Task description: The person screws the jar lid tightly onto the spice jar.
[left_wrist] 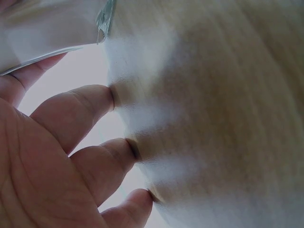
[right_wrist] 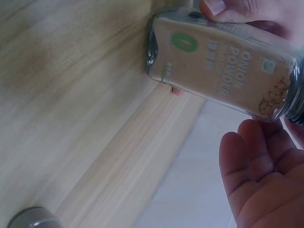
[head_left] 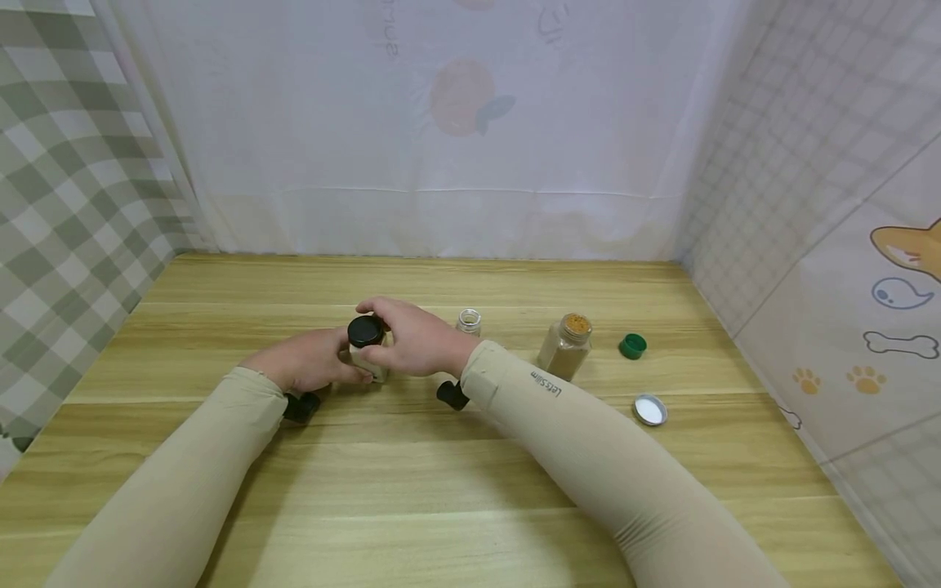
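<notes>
A clear glass jar of onion powder (right_wrist: 209, 61), labelled as such in the right wrist view, stands between my hands, with a black lid (head_left: 365, 331) on top in the head view. My left hand (head_left: 319, 359) grips the jar low on its body. Its other fingertips (left_wrist: 104, 95) rest on the wooden tabletop in the left wrist view. From the right, my right hand (head_left: 419, 336) reaches over with thumb and fingers around the lid and neck. How firmly it grips there is partly hidden.
Behind my right wrist stands a small clear glass jar (head_left: 469, 321). Farther right is an open jar of brown-orange powder (head_left: 564, 351), then a green cap (head_left: 632, 346) and a white-lined lid (head_left: 650, 410). A pale curtain (head_left: 441, 220) borders the table's back edge.
</notes>
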`<action>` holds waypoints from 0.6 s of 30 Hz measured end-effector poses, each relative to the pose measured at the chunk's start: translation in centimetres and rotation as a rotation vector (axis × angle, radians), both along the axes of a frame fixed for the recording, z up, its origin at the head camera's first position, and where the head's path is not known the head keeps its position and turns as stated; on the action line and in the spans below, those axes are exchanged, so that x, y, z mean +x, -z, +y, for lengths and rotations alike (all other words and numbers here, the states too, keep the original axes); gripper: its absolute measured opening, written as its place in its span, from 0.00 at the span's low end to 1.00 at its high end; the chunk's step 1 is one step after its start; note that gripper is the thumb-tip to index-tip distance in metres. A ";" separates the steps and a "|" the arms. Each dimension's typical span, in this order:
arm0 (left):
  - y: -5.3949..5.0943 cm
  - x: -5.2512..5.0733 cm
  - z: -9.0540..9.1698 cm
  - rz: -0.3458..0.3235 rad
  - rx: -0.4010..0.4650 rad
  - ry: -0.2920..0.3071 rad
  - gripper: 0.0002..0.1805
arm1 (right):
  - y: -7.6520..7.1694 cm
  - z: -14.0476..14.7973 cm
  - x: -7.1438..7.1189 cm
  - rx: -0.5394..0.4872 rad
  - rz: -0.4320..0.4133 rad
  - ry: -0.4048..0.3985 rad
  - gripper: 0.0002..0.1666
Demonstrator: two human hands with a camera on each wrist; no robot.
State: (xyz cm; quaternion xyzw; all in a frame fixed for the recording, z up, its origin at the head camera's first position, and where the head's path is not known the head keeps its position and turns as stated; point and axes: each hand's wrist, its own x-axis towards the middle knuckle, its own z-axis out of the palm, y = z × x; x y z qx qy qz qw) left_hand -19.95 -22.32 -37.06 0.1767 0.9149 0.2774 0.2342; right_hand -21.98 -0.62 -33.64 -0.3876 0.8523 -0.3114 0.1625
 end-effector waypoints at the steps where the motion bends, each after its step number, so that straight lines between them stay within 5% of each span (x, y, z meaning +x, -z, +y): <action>1: 0.0 0.0 0.0 -0.003 0.001 0.000 0.31 | 0.0 0.0 0.0 -0.005 -0.001 -0.005 0.33; 9: 0.0 0.0 0.0 -0.009 0.009 -0.001 0.28 | 0.1 0.1 0.0 -0.003 -0.004 -0.009 0.19; 18: 0.0 0.0 0.1 0.005 -0.005 -0.003 0.31 | 0.2 0.1 -0.1 -0.014 -0.001 -0.014 0.31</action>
